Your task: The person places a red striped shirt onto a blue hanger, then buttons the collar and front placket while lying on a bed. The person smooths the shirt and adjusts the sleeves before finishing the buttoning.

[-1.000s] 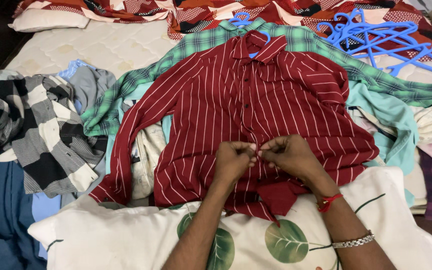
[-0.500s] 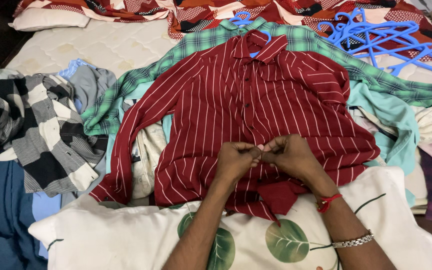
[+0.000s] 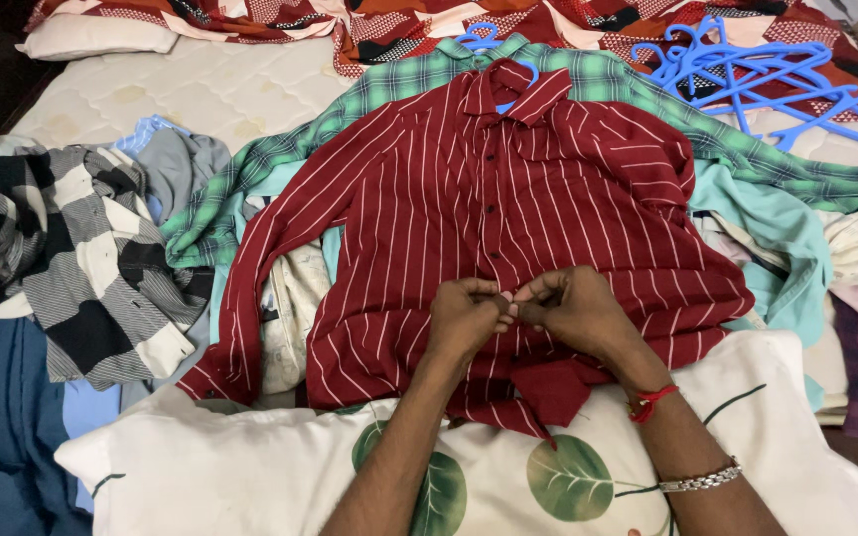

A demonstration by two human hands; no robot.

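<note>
Red striped shirt [image 3: 508,189] is laid flat, front up, on the clothes pile at frame centre, collar toward 12 o'clock, hem toward 6 o'clock over the leaf-print pillow [image 3: 508,476]. A blue hanger [image 3: 508,94] is seen inside the collar. Left hand [image 3: 464,320] and right hand [image 3: 580,313] are met on the button placket low on the shirt, fingertips pinched shut on the two front edges, touching each other. Step judged: a lower button is being fastened; upper buttons appear done. The button itself is hidden by the fingers. Next move judged to call for the button to be pushed fully through its hole, then the grip shifted toward 6 o'clock. Green plaid shirt [image 3: 369,109] is underneath; spare blue hangers [image 3: 747,79] at 1 o'clock; black-and-white checked garment [image 3: 81,258] at 9 o'clock.
</note>
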